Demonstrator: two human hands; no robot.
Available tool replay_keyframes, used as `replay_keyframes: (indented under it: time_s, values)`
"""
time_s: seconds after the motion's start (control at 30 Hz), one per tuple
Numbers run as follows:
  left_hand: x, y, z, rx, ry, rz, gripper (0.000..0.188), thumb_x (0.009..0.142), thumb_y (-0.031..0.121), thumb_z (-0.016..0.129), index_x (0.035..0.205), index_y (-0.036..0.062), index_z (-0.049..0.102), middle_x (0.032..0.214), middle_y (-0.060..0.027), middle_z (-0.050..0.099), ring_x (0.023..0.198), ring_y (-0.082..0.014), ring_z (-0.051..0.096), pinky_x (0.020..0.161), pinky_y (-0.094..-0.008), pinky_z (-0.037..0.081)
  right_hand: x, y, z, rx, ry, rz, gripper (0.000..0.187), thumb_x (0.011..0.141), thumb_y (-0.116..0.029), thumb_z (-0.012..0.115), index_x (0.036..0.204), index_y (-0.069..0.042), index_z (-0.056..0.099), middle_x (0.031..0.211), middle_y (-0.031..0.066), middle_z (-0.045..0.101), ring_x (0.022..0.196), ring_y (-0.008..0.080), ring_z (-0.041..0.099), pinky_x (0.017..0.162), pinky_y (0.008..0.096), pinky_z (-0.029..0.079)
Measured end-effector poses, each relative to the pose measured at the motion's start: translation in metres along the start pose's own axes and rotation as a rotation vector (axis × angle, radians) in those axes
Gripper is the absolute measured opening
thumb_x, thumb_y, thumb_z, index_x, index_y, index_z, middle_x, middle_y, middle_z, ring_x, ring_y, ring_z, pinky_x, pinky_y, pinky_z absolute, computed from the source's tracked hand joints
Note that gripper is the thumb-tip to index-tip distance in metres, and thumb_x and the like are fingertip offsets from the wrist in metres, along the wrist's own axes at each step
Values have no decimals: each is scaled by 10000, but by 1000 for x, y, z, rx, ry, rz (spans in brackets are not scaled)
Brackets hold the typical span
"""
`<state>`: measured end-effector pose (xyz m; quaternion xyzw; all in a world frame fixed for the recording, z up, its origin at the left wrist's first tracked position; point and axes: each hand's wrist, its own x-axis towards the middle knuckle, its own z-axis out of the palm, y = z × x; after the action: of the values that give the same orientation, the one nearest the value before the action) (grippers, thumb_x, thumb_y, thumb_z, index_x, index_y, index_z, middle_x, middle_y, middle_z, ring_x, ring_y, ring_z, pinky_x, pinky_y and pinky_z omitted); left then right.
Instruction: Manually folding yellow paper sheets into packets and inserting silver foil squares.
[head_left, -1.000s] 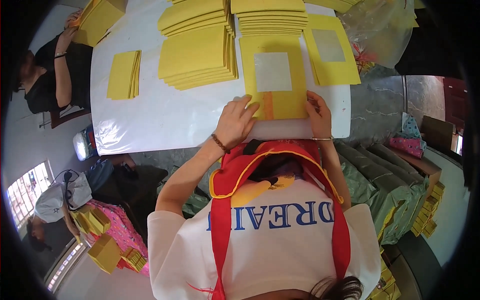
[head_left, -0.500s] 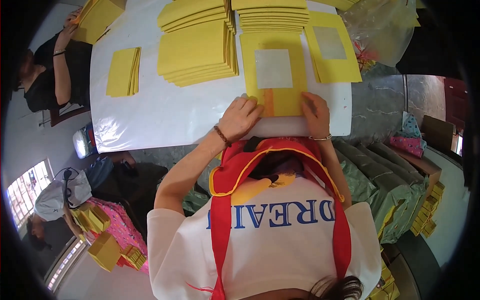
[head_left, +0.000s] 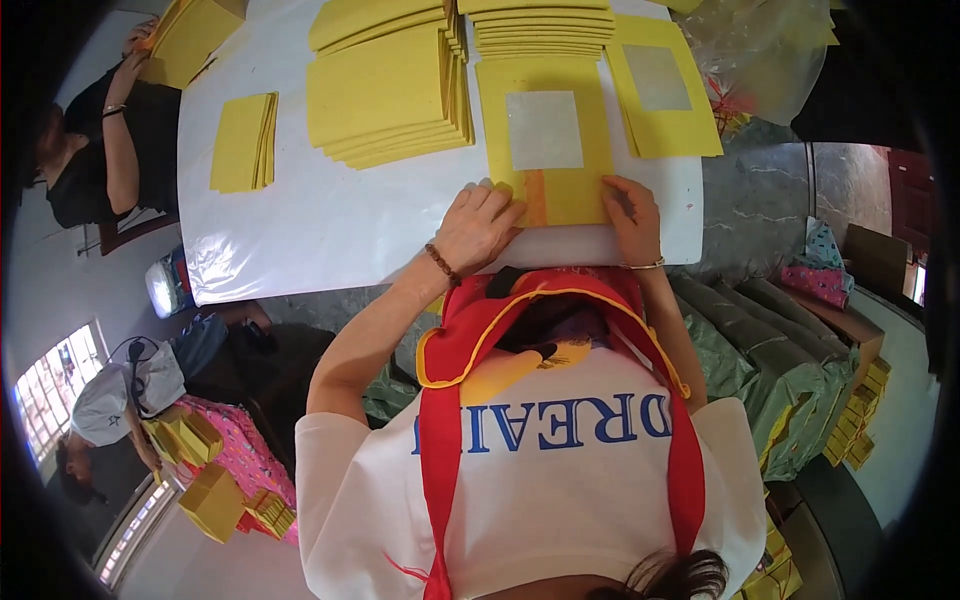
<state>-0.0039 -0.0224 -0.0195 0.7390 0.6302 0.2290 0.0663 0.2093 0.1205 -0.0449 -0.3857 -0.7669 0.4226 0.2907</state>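
A flat yellow paper piece point(head_left: 570, 196) lies in front of me at the table's near edge. It bears a pale grey rectangle point(head_left: 545, 130) and an orange strip point(head_left: 537, 197) running to its lower edge. My left hand point(head_left: 481, 226) bends its fingers over the lower left edge of the paper. At the lower right edge, my right hand point(head_left: 633, 218) grips with thumb and fingertips. Just beyond the paper, folded yellow pieces point(head_left: 540, 30) are stacked. Right of it lies another yellow piece point(head_left: 645, 130) with the same kind of pale rectangle.
Larger yellow stacks point(head_left: 375, 95) and a small stack point(head_left: 242, 143) stand leftward on the white-covered table point(head_left: 300, 235). A clear plastic bag point(head_left: 765, 60) is at the far right. Green wrapped bundles point(head_left: 770, 370) lie right of me. A co-worker's arm point(head_left: 122, 150) handles yellow paper at far left.
The whole view has shifted slightly, with the table edge and stacks a little higher. Both hands keep their places at the paper's lower edges.
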Motion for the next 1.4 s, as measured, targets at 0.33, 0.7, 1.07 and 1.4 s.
replay_keyframes:
  time_s: [0.33, 0.7, 1.07, 1.4]
  values:
    - [0, -2, 8, -21, 85, 100, 249, 670, 91, 650, 911, 52, 599, 888, -80, 539, 804, -254, 515, 694, -344, 438, 0, 3, -1, -18, -7, -20, 221, 807, -106, 571, 1018, -61, 623, 970, 98, 629, 924, 241, 555, 816, 327, 427]
    - [15, -12, -3, -339, 57, -28, 69, 764, 63, 593, 804, 8, 584, 736, -126, 564, 716, -297, 548, 648, -366, 461, 3, 0, 1, 124, -4, 109, 227, 880, -184, 529, 998, -24, 638, 944, 98, 637, 868, 179, 555, 772, 285, 428]
    - [23, -18, -4, -521, -120, -280, 118, 730, 146, 562, 747, 32, 589, 734, -110, 589, 729, -290, 562, 676, -370, 451, 2, 0, -1, 138, -49, 210, 279, 918, -232, 483, 1043, -19, 611, 1003, 41, 622, 878, 99, 519, 806, 226, 388]
    - [32, -20, -11, -557, -231, -433, 162, 723, 206, 576, 742, 58, 641, 700, -108, 623, 674, -284, 589, 608, -367, 462, 2, 6, -1, 172, -64, 201, 305, 934, -243, 449, 1043, -4, 604, 1027, 72, 621, 986, 136, 534, 894, 254, 372]
